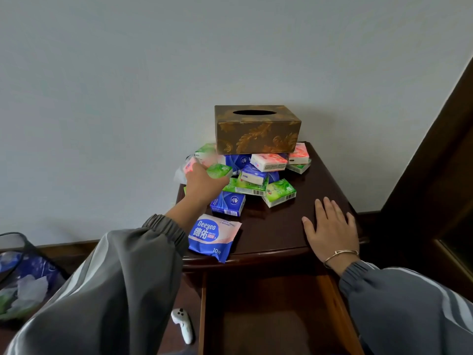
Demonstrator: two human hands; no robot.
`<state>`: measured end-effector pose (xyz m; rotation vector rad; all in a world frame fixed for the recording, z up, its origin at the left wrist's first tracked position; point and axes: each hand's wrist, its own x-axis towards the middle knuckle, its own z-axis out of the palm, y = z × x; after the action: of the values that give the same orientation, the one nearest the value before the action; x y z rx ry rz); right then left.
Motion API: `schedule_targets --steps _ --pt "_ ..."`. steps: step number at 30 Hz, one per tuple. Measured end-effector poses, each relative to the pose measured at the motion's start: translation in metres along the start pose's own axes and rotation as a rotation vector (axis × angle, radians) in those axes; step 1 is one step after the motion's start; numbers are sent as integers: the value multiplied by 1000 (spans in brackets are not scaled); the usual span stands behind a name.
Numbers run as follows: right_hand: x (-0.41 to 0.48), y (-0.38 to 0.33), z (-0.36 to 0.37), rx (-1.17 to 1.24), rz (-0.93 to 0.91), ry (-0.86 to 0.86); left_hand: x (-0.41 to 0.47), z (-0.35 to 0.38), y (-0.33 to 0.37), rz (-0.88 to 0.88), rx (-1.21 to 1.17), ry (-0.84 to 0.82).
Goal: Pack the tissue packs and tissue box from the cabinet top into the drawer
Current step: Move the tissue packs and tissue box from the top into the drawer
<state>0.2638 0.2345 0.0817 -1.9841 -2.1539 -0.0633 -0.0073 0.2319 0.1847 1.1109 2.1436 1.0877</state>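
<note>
Tissue pack (219,170), green, between left fingers (202,173) at pile's (256,176) edge

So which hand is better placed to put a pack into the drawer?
Left: the left hand grips a green pack; the right hand rests flat on the cabinet top, holding nothing.

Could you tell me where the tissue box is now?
Head view, centre: the tissue box sits atop the heap of tissue packs at the back of the cabinet top.
</note>
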Motion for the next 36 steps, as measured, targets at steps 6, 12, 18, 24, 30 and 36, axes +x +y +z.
schedule_targets --steps 6,12,18,24,30,36 --pt "-2 1 -3 36 -11 -8 -20 -1 -7 22 -235 41" --pt "-2 3 -11 196 -23 25 -58 -15 -38 187 -292 255" --pt "31 -33 -35 279 -239 99 -82 -15 -86 134 -242 235" --pt "35 -46 -27 47 -264 -81 -81 -10 -92 180 -165 195" --pt "28 -33 -41 12 -431 -118 -67 -12 -90 161 -213 83" --pt "9 -28 -53 50 -417 -127 -83 -16 -87 34 -524 -16"
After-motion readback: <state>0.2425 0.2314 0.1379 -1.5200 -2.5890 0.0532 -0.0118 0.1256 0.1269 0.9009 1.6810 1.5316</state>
